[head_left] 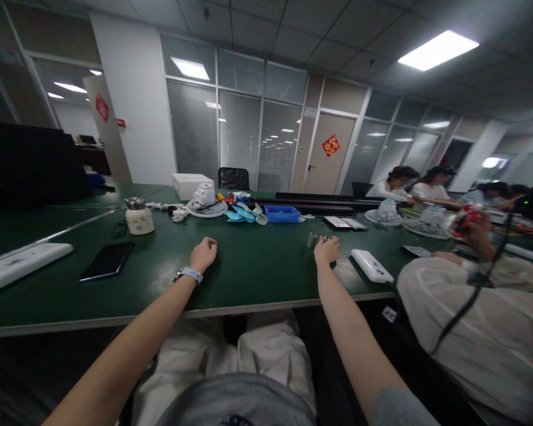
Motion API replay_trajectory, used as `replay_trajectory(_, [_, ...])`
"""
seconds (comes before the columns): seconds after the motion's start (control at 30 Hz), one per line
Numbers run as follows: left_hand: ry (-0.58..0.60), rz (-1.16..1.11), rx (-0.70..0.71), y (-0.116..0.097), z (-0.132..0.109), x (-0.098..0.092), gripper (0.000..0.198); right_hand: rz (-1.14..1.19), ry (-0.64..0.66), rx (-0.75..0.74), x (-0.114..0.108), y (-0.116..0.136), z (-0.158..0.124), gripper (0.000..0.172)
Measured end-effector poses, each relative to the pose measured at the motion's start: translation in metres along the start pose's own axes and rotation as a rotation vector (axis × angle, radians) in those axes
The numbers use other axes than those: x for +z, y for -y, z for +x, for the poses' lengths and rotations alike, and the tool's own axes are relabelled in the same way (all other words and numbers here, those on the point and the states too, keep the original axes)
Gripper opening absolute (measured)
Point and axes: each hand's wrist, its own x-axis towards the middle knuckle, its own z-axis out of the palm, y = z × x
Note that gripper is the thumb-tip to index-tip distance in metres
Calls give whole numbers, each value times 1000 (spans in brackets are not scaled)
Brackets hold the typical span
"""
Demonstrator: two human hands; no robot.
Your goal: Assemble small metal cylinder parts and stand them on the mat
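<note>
My left hand (203, 254) rests on the green table with its fingers curled closed. Whatever may be inside it is hidden, and a watch with a light strap is on that wrist. Over to the right, my right hand (327, 251) is closed around a small grey metal cylinder (326, 239), of which only the top shows between the fingers. A similar small metal cylinder (311, 239) stands upright on the table just left of that hand.
A black phone (107, 261), a cream jar (140, 220) and a long white case (24, 264) lie to the left. Farther back are a white fan part (206, 207), blue fan blades (244, 213) and a blue basket (282, 218). A white device (371, 266) and a seated co-worker (475, 319) are right.
</note>
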Motion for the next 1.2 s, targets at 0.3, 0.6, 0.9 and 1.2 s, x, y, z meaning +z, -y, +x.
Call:
replay_trajectory(0.3, [5, -13, -11, -2, -3, -2, 27, 70, 4, 156, -7, -2, 4, 37])
replay_trajectory(0.6, [-15, -49, -11, -3, -5, -1, 26, 468, 7, -300, -3, 52, -49, 39])
replay_trajectory(0.9, [-78, -252, 332, -14, -9, -1, 46, 530, 769, -666, 21, 111, -190, 31])
replay_trajectory(1.2, [-71, -203, 376, -22, -17, -10, 33, 473, 803, -749, 21, 118, -205, 28])
